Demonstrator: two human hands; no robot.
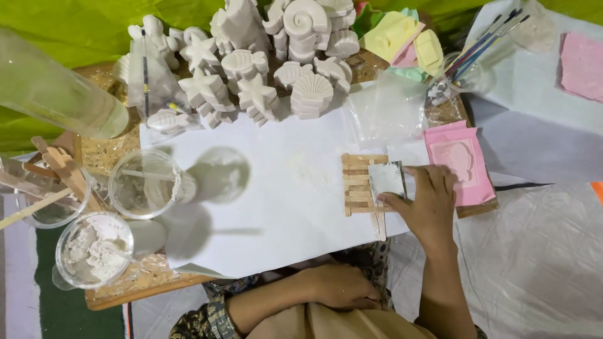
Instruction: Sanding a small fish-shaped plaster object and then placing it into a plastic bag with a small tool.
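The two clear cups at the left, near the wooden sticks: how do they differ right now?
The upper cup looks nearly empty, with only a whitish film on its wall, while the lower cup holds lumpy white powder. The upper cup has a stick lying across it; the lower cup has none. The upper cup sits at the white paper's edge; the lower cup sits off it, on the board. Both are clear, round and upright.

Wooden board table (119,295) under white paper (276,207) — green cloth (75,31) behind.
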